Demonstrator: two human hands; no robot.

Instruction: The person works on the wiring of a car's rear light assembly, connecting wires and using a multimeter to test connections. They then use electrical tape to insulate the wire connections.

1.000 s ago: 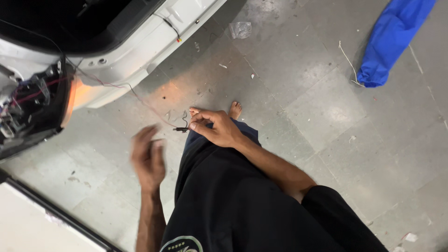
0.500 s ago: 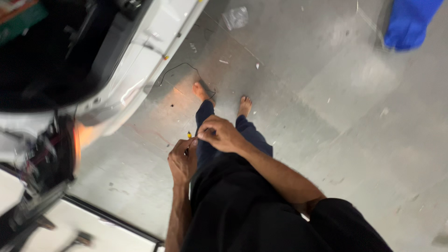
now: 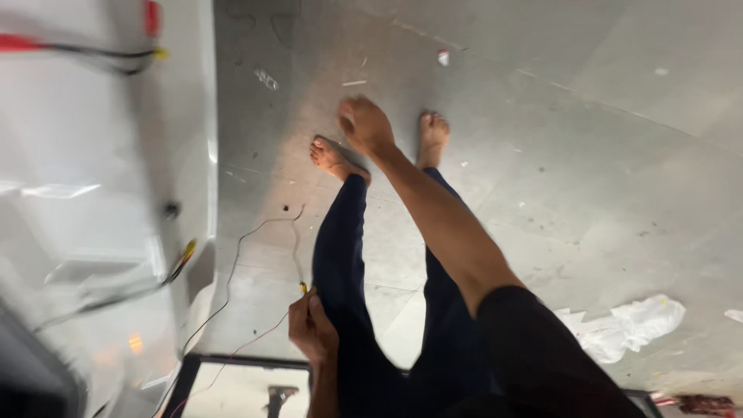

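My left hand (image 3: 311,329) is low beside my left thigh, pinching a thin wire (image 3: 232,271) just below its small yellow tip (image 3: 303,288). From there the wire loops over the grey floor towards the white car body (image 3: 101,193) on the left. My right hand (image 3: 364,124) is stretched forward above my bare feet (image 3: 331,157). I see only its blurred back, with the fingers curled under and nothing visible in it. Dark trousers cover my legs.
A black cable with a yellow plug (image 3: 186,251) hangs off the car panel, and a red and black lead (image 3: 85,48) crosses its top. A crumpled white rag (image 3: 631,325) lies on the floor at the right. A dark-framed panel (image 3: 232,364) lies at the bottom.
My right hand has left the wire near my left hand and swung forward over my feet. The view has turned, so the car now fills the left side.
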